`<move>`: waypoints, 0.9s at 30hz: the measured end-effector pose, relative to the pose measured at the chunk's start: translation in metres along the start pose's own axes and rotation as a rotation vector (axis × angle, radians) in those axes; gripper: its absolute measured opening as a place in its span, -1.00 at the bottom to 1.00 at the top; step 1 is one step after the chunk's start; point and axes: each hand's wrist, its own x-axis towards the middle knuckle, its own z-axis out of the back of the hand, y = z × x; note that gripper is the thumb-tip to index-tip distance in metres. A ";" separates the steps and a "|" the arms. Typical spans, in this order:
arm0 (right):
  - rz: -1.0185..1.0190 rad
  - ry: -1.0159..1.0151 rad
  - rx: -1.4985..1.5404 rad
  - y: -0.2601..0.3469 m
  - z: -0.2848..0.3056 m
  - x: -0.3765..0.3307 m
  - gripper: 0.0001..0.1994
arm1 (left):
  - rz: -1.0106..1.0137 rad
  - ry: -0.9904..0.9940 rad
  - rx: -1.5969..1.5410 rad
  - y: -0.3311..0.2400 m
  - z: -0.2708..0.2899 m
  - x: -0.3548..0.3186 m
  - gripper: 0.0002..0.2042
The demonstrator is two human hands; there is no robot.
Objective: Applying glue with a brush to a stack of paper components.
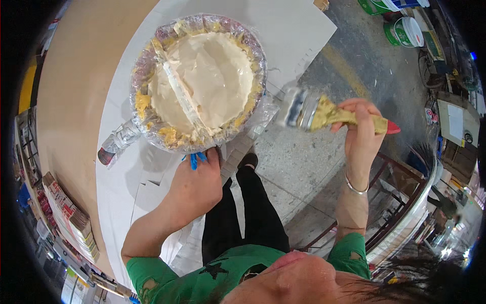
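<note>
The left hand (195, 185) grips the near rim of the paint pan (198, 83) at the board's (298, 30) near edge; the right hand (360, 126) clasps a brush (324, 115) beside it, clear of the board, seemingly between dips; reloading calls for a swing back over the paint

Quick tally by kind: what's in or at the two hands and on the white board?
Plastic-wrapped round basin of cream-coloured paste: 1
Flat scraper stick lying across the basin: 1
Paste-smeared paintbrush with red-tipped handle, in right hand: 1
White board: 1
Left hand at the basin's near rim.
Total: 4
</note>
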 end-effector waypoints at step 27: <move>-0.009 0.085 -0.006 -0.001 -0.029 -0.061 -0.91 | 0.080 -0.199 -0.253 0.002 -0.013 -0.002 -0.74</move>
